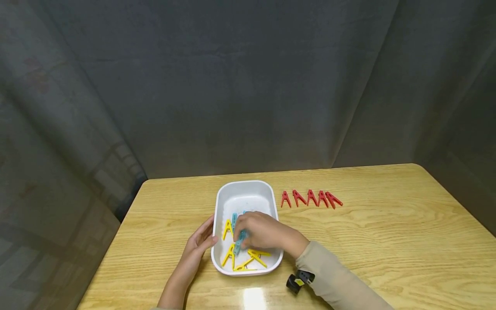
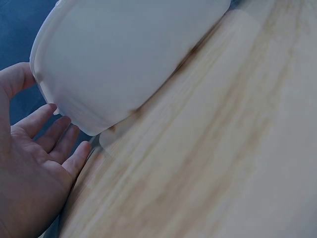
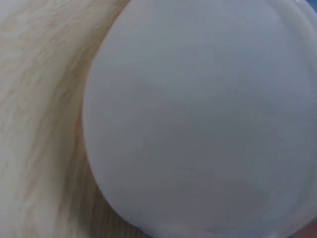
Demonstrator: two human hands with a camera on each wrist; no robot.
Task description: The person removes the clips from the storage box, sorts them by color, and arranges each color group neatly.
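A white plastic tub (image 1: 246, 184) stands on the table with yellow and blue clothespins inside. My left hand (image 1: 198, 242) holds the tub at its left side, the thumb over the rim; in the left wrist view the fingers (image 2: 64, 141) lie along the outer wall. Reaching in over the right rim, my right hand (image 1: 260, 231) has its fingers curled down around a blue clothespin (image 1: 237, 248), partly covered by the hand. Another blue clothespin (image 1: 234, 218) lies just left of it. Several yellow clothespins, one of them a yellow clothespin (image 1: 229, 255), lie toward the near end.
Several red clothespins (image 1: 310, 197) stand in a row on the wooden table (image 1: 387, 224), right of the tub's far end. A grey curtain (image 1: 232, 94) hangs behind the table. A black wrist device (image 1: 300, 280) is strapped at the right sleeve.
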